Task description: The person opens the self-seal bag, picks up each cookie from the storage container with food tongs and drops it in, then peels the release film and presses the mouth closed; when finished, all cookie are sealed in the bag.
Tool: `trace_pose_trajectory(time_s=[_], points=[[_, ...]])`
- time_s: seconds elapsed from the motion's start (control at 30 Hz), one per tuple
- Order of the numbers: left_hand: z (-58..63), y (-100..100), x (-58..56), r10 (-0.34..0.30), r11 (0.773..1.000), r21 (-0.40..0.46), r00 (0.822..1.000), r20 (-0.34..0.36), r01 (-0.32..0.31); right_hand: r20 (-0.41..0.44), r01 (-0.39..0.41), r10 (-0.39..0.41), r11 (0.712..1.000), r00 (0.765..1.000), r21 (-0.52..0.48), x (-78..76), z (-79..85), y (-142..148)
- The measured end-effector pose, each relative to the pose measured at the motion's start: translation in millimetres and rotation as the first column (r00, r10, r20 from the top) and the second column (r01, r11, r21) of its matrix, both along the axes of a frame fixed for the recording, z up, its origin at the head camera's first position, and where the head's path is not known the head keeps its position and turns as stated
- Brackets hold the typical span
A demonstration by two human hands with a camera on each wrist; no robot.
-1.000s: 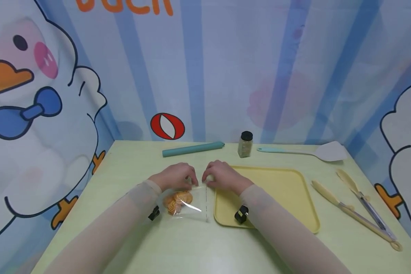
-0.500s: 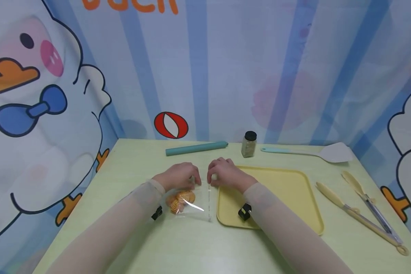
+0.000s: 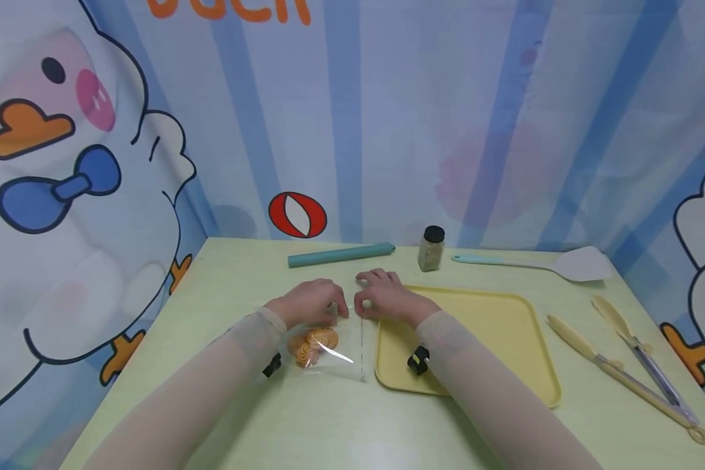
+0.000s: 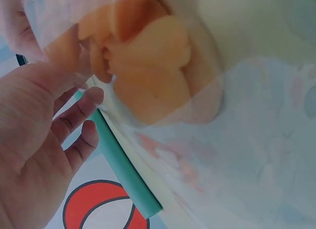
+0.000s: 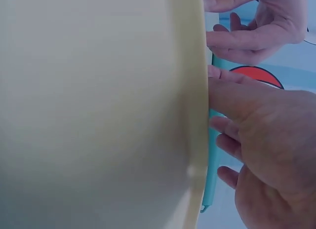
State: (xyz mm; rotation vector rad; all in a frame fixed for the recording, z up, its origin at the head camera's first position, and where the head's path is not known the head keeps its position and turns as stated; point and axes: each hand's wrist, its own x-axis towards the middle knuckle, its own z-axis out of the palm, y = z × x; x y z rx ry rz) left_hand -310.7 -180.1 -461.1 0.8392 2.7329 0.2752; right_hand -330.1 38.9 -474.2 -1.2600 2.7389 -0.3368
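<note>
A clear plastic zip bag (image 3: 343, 365) lies flat near the middle of the table, with several swirled orange cookies (image 3: 314, 346) inside. My left hand (image 3: 311, 303) pinches the bag's far edge, above the cookies. At the far corner of the bag's right end, along the dashed seal line, my right hand (image 3: 390, 297) pinches the plastic between thumb and index finger. In the left wrist view the bagged cookies (image 4: 153, 66) loom close, beside my left hand (image 4: 34, 115). The tray hides my right hand's (image 5: 276, 140) fingertips in the right wrist view.
A yellow tray (image 3: 482, 346) lies under my right forearm. Behind are a teal stick-shaped item (image 3: 341, 255), a black-capped jar (image 3: 431, 249) and a spatula (image 3: 581, 264). Tongs (image 3: 628, 372) lie at the right. A printed curtain (image 3: 399, 117) stands behind the table.
The head view has shifted slightly, so everything sits a little farther right. Both hands stay at the bag's far edge; some right-hand fingers have spread a little from the pinch.
</note>
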Motion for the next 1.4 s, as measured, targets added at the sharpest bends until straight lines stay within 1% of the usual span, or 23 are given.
trace_pose_trajectory(time_s=[0.07, 0.13, 0.27, 0.33, 0.5, 0.6, 0.8, 0.97, 1.07, 1.2, 1.3, 1.4], points=[[0.8, 1, -0.2, -0.007, 1.0, 0.001, 1.0, -0.007, 0.007, 0.0, -0.005, 0.005, 1.0, 1.0, 0.02, 2.2, 0.1, 1], [1.5, 2, -0.3, -0.014, 1.0, 0.003, 1.0, -0.013, 0.014, -0.001, -0.007, 0.007, 1.0, 1.0, 0.019, 4.1, 0.6, 2], [3.4, 2, 0.2, -0.009, 1.0, 0.005, 1.0, -0.011, 0.01, -0.008, -0.009, 0.009, 1.0, 1.0, -0.025, 4.7, 1.8, 4], [4.4, 2, 1.1, -0.002, 1.0, 0.008, 1.0, -0.003, 0.002, -0.014, -0.007, 0.006, 0.999, 1.0, -0.038, 3.7, 2.2, 5], [5.1, 2, 3.7, 0.013, 1.0, 0.016, 1.0, 0.026, -0.013, 0.019, 0.022, -0.021, 0.998, 1.0, -0.056, 1.1, 1.8, 5], [5.0, 2, 4.3, 0.018, 1.0, 0.024, 0.999, 0.031, -0.018, 0.028, 0.038, -0.036, 0.997, 0.999, -0.066, 0.3, -0.3, 3], [6.9, 0, 6.9, 0.022, 0.999, 0.027, 1.0, 0.013, -0.022, 0.019, 0.006, -0.006, 1.0, 1.0, -0.009, 2.5, -3.7, 0], [7.8, -2, 8.8, 0.033, 0.999, 0.035, 0.999, 0.026, -0.034, 0.03, -0.009, 0.008, 1.0, 1.0, 0.012, 8.9, -0.9, 2], [7.8, -1, 9.2, 0.045, 0.998, 0.039, 0.999, 0.024, -0.045, 0.031, -0.018, 0.018, 1.0, 0.999, -0.007, 10.9, 0.0, 5], [7.0, -2, 9.7, 0.035, 0.999, 0.04, 0.999, 0.014, -0.036, 0.033, -0.034, 0.035, 0.999, 0.999, -0.04, 11.0, -1.4, 6], [6.6, -2, 9.3, 0.019, 0.999, 0.046, 1.0, 0.011, -0.019, 0.048, -0.016, 0.018, 0.998, 0.999, -0.06, 11.2, -2.2, 9], [4.9, -4, 8.1, 0.014, 0.999, 0.032, 1.0, 0.002, -0.014, 0.054, 0.002, 0.002, 0.997, 0.999, -0.083, 11.8, -1.6, 12]])
